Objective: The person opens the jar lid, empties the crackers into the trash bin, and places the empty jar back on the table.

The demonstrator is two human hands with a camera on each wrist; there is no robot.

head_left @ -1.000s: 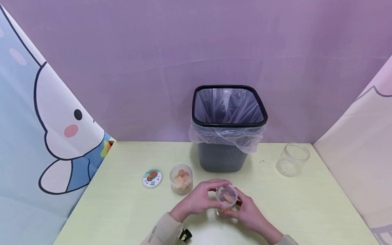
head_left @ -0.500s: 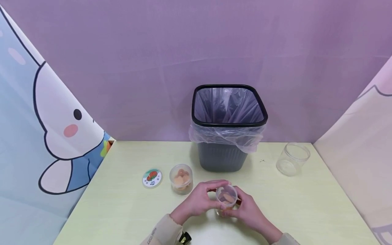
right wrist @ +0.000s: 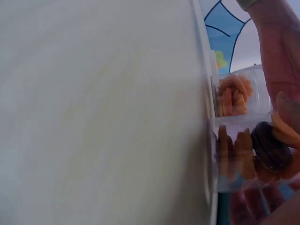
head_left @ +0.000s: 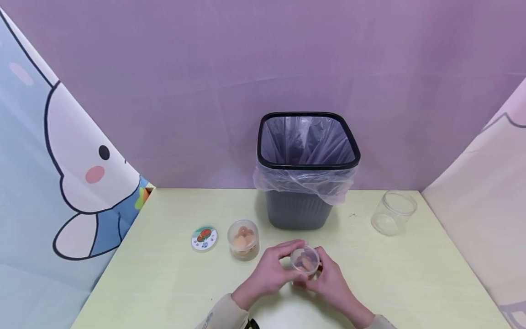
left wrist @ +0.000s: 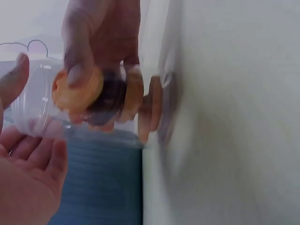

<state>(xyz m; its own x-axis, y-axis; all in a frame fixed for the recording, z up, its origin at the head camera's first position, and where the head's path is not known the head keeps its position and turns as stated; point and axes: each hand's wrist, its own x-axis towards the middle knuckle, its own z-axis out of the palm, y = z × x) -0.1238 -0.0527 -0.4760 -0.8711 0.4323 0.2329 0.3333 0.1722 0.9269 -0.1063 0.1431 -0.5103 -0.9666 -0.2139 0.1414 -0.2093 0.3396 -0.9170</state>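
Observation:
A clear plastic jar [head_left: 305, 259] of orange and dark brown cookies [left wrist: 79, 91] stands near the front middle of the table, between both hands. My left hand [head_left: 271, 269] spans its upper part, thumb on the near side and fingers on the far side at the rim. From the other side my right hand [head_left: 334, 284] grips the body, its thumb pressed to the wall in the left wrist view. To the left stands a second clear jar [head_left: 243, 246] holding pale orange cookies, its top uncovered. The right wrist view shows both jars [right wrist: 243, 150] side by side.
A round lid [head_left: 204, 238] printed with red fruit lies left of the second jar. Behind the hands, a dark waste bin [head_left: 299, 212] with a plastic liner stands near the purple backdrop [head_left: 185, 114]. At the back right sits a clear jar [head_left: 392, 214] with nothing in it.
Both hands have shifted slightly with the jar between them, and the left thumb has slid a little to the right. The cookies inside look slightly differently placed. Other things have stayed put.

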